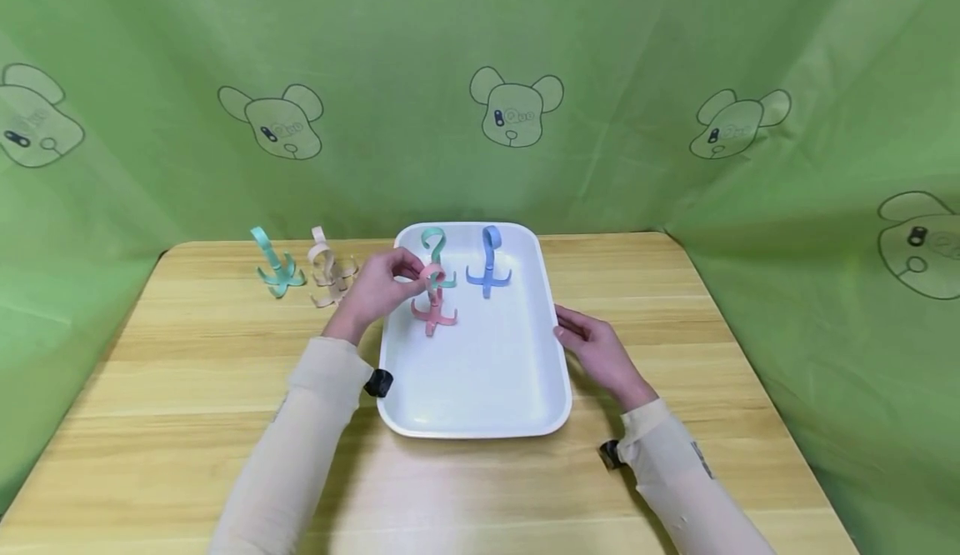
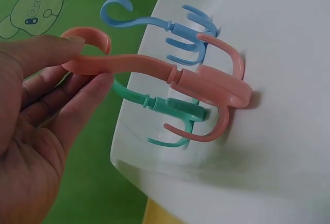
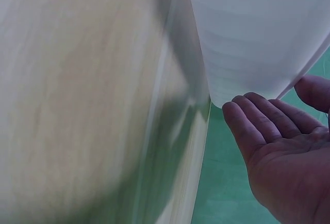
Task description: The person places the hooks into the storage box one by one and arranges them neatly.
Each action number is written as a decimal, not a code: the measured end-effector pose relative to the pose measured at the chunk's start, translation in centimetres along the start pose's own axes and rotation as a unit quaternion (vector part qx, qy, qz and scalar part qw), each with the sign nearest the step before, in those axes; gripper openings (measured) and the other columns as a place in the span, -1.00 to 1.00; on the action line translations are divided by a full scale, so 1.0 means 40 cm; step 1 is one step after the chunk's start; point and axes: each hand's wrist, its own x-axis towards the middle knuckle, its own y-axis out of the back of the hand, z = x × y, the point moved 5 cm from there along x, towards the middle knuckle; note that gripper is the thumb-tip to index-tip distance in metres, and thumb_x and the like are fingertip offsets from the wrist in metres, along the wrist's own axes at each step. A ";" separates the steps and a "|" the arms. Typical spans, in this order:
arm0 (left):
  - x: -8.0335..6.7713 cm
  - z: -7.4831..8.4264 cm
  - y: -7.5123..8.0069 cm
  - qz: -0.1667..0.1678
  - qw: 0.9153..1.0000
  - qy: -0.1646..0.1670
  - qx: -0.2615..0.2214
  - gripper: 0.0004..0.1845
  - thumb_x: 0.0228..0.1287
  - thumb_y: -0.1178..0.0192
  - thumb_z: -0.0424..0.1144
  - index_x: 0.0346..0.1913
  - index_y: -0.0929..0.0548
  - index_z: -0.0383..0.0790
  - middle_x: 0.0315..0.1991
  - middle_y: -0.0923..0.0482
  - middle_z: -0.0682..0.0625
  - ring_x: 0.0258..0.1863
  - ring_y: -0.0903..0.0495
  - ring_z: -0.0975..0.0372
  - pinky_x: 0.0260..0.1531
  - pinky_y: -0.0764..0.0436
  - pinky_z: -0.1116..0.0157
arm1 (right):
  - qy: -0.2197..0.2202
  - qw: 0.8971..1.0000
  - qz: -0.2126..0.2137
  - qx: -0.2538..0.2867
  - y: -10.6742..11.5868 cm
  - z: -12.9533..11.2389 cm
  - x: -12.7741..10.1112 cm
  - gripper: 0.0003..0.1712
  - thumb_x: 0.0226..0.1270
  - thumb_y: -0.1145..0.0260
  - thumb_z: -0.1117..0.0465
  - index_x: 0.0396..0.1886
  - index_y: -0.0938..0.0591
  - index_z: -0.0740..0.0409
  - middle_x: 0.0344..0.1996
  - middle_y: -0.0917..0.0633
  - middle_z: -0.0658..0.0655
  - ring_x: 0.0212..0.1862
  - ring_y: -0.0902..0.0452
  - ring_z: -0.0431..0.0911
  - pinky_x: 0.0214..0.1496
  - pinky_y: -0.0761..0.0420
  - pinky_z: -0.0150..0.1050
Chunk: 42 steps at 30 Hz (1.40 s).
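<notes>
My left hand (image 1: 378, 290) pinches the curled top of a pink four-armed hook (image 2: 206, 85) between thumb and fingers. The hook stands upright in the left part of a white tray (image 1: 480, 388), its arms at the tray floor. Behind it in the tray is a green hook (image 2: 178, 108), partly covered by the pink one in the head view. A blue hook (image 1: 489, 276) stands to the right of the green one. At the tray's right side, my right hand (image 1: 600, 353) rests its fairly straight fingers against the outer wall, with the thumb at the rim.
On the wooden table (image 1: 187, 372), left of the tray, are a teal hook (image 1: 279, 273) and pale pink and beige hooks (image 1: 330, 272) close together, partly hidden by the left hand. A green curtain (image 1: 600, 180) with bear-head drawings rises behind and beside the table.
</notes>
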 end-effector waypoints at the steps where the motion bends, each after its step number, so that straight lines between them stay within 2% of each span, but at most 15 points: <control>1: 0.001 0.001 -0.001 -0.002 1.000 -0.001 0.002 -0.81 0.22 -0.36 -0.35 -0.14 -0.61 -0.26 -0.20 -0.62 -0.09 -0.13 -0.57 0.08 -0.10 -0.60 0.15 | 0.001 1.000 0.001 0.000 0.001 -0.001 -0.001 -0.49 0.53 -0.13 0.27 0.38 -0.35 0.39 0.25 -0.48 0.36 0.26 -0.42 0.13 0.23 -0.50 -0.19; 7: 0.004 0.003 -0.002 -0.014 1.000 -0.004 0.003 -0.79 0.23 -0.36 -0.32 -0.11 -0.61 -0.25 -0.19 -0.61 -0.09 -0.14 -0.57 0.09 -0.08 -0.59 0.16 | 0.003 1.000 0.006 -0.002 0.007 -0.004 -0.004 -0.49 0.53 -0.13 0.26 0.38 -0.35 0.38 0.24 -0.49 0.37 0.25 -0.43 0.15 0.24 -0.50 -0.16; 15: -0.007 -0.006 -0.006 -0.030 1.000 -0.006 -0.002 -0.70 0.19 -0.38 -0.33 -0.03 -0.60 -0.29 -0.17 -0.60 -0.10 -0.12 -0.56 0.08 -0.08 -0.59 0.15 | -0.019 1.000 0.005 -0.014 0.006 0.006 -0.010 -0.47 0.54 -0.12 0.23 0.40 -0.34 0.35 0.25 -0.49 0.35 0.26 -0.42 0.13 0.25 -0.48 -0.10; 23: -0.007 -0.010 -0.004 -0.027 1.000 -0.009 0.005 -0.76 0.20 -0.36 -0.34 -0.09 -0.62 -0.27 -0.18 -0.61 -0.09 -0.13 -0.56 0.09 -0.08 -0.60 0.15 | -0.008 1.000 0.003 -0.013 0.004 0.003 -0.008 -0.48 0.54 -0.12 0.23 0.39 -0.34 0.36 0.24 -0.49 0.37 0.26 -0.43 0.14 0.26 -0.48 -0.09; 29: -0.013 -0.015 0.005 -0.034 0.999 -0.014 0.006 -0.70 0.19 -0.39 -0.29 -0.05 -0.62 -0.29 -0.14 -0.62 -0.10 -0.09 -0.56 0.07 -0.04 -0.59 0.12 | -0.007 1.000 0.002 -0.003 -0.001 -0.005 -0.009 -0.47 0.54 -0.13 0.23 0.39 -0.35 0.36 0.25 -0.48 0.38 0.26 -0.42 0.15 0.26 -0.47 -0.08; 35: -0.027 -0.022 0.028 -0.034 0.999 -0.017 0.004 -0.61 0.22 -0.39 -0.17 0.04 -0.61 -0.29 -0.07 -0.63 -0.10 0.00 -0.58 0.08 0.01 -0.60 0.13 | -0.007 1.000 0.003 -0.015 -0.003 -0.005 -0.008 -0.47 0.54 -0.14 0.22 0.39 -0.35 0.35 0.25 -0.49 0.36 0.26 -0.43 0.14 0.26 -0.48 -0.08; 42: -0.045 -0.018 0.066 -0.011 0.999 -0.038 -0.021 -0.61 0.26 -0.38 -0.17 0.02 -0.62 -0.37 -0.09 -0.64 -0.14 -0.06 -0.60 0.06 -0.08 -0.64 0.19 | 0.004 1.000 0.010 -0.018 -0.001 0.000 -0.005 -0.49 0.53 -0.14 0.26 0.36 -0.37 0.41 0.23 -0.50 0.38 0.25 -0.44 0.14 0.25 -0.48 -0.10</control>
